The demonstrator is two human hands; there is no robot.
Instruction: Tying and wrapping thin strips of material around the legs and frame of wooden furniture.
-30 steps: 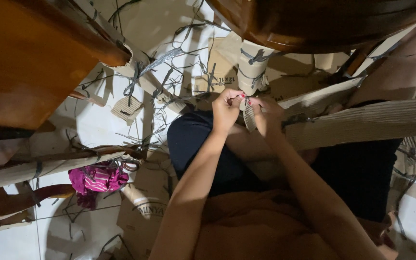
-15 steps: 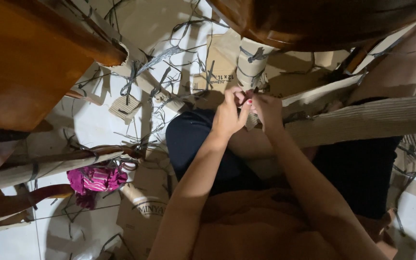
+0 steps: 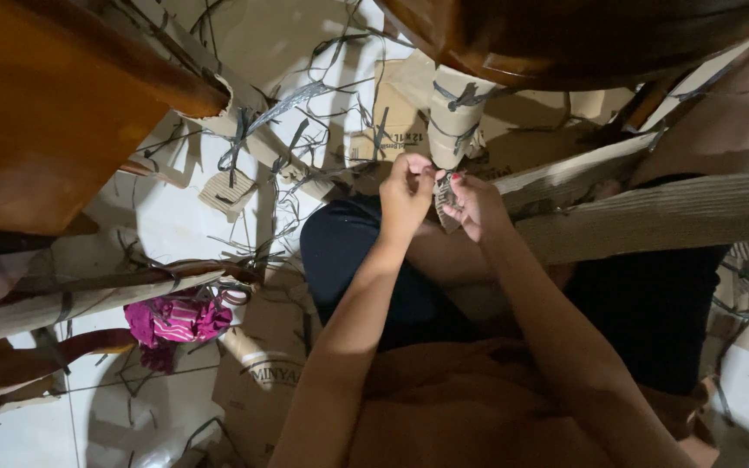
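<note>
Both hands meet above the dark-clad knee [image 3: 353,260] — the left hand [image 3: 406,198] and right hand [image 3: 472,206] each have their fingers pinched together on a small corrugated cardboard piece [image 3: 445,201] held between them. Just beyond it stands a cardboard-wrapped chair leg [image 3: 454,117]. Left of the knee, a pink cloth [image 3: 177,319] lies on the white floor [image 3: 145,217] among dark strips.

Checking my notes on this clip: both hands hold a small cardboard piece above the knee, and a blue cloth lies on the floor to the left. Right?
Not quite. In the head view the cloth is pink, not blue. The left hand and right hand do hold the small cardboard piece.
</note>
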